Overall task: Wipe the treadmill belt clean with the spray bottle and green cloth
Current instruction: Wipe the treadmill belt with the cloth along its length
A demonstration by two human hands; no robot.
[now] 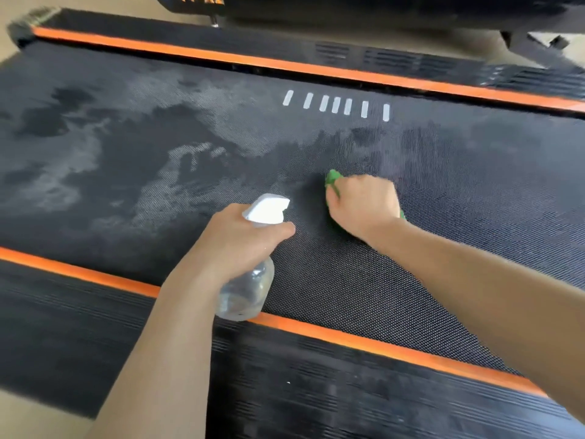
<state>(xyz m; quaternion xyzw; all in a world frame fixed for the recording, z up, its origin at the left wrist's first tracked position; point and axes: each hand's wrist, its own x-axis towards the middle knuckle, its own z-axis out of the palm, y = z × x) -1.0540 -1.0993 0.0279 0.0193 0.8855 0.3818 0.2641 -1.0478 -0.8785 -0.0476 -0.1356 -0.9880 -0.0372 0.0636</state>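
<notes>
Green cloth (333, 179) under curled right hand (364, 205)

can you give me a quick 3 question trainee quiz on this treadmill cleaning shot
1. Which hand holds the spray bottle?
2. True or false: the green cloth lies loose on the orange side strip.
3. Where does the treadmill belt show pale, patchy residue: left of the hands or right?

Key
1. The left hand.
2. False: the right hand presses it on the belt.
3. Left.
</notes>
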